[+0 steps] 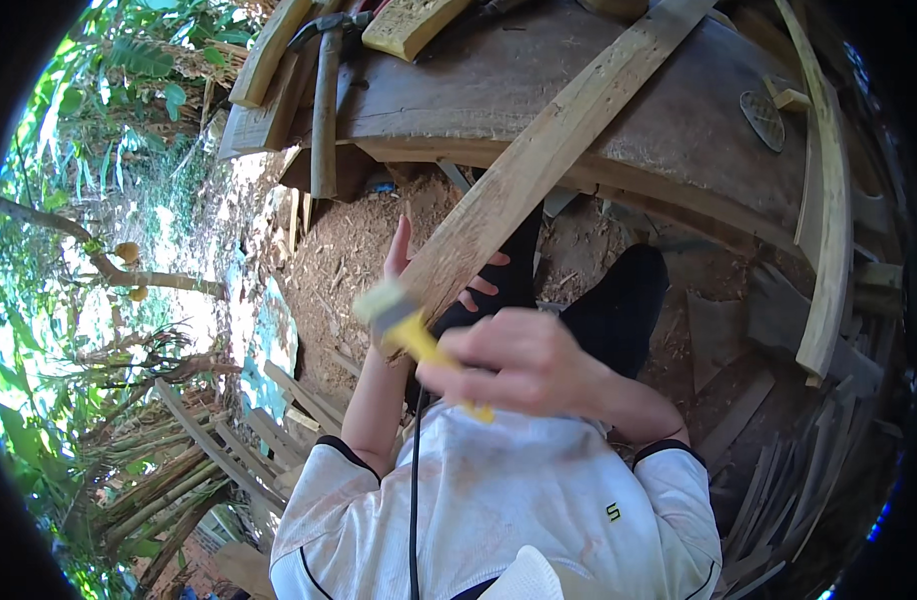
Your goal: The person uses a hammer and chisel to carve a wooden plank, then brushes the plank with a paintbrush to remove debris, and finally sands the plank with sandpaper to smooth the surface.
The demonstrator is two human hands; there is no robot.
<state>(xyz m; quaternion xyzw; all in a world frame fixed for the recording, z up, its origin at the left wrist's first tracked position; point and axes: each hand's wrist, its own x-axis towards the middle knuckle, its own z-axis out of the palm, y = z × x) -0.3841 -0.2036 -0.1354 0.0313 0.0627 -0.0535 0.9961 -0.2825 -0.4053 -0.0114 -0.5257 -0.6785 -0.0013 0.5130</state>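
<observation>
In the centre of the frame, the right hand (pixel 524 360) is closing firmly around a yellow-handled tool (pixel 424 345), whose pale head is sitting just at the near end of a long wooden plank (pixel 539 165). The head is blurring, so it is probably a brush, though its contact with the wood is unclear. The left hand (pixel 398 252) is reaching behind the plank's near end, its thumb showing on the left edge and its fingers on the right; the palm is hiding, so I cannot tell how tightly it is grasping. The plank is slanting from the centre toward the top edge, right of the middle, and is lying across a broad brown wooden slab (pixel 439 95). At the upper left, a hammer (pixel 325 115) is resting beside wood blocks (pixel 267 70). A curved wooden strip (pixel 831 210) is standing out at the right, and thin offcuts (pixel 789 490) are lying at the lower right.
</observation>
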